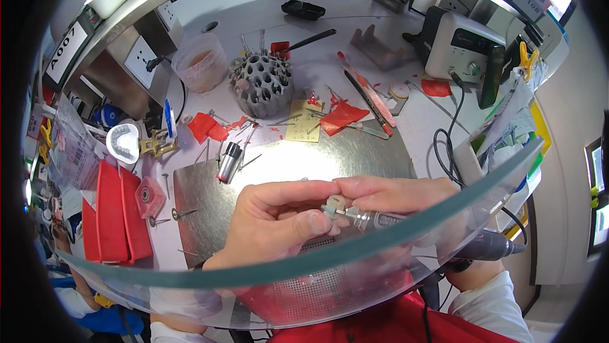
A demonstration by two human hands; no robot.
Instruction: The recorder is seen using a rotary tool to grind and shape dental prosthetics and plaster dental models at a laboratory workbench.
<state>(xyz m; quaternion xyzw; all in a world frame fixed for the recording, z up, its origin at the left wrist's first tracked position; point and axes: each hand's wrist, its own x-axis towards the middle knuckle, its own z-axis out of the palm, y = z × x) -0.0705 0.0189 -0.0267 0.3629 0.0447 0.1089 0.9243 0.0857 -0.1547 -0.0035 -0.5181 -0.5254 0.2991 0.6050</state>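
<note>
My left hand (269,216) pinches a small pale tooth-like piece (338,203) between thumb and fingers, just above the metal plate's near side. My right hand (406,196) grips a rotary handpiece (380,220), its slim tip pointing left at the piece. The tip with a pale greenish head (328,210) is at the piece; whether it touches, I cannot tell. My hands meet at the fingertips. A clear shield (355,259) with a thick edge crosses in front of my wrists and partly covers the handpiece. Below my hands is a perforated grille (311,286).
A grey bur holder (261,83) stands behind the metal plate (203,194), beside a plastic cup (200,64). Red bins (114,216) and a dental model (124,143) are at left. Loose burs and red scraps (342,118) lie around. A control unit (466,48) stands at right with a cable.
</note>
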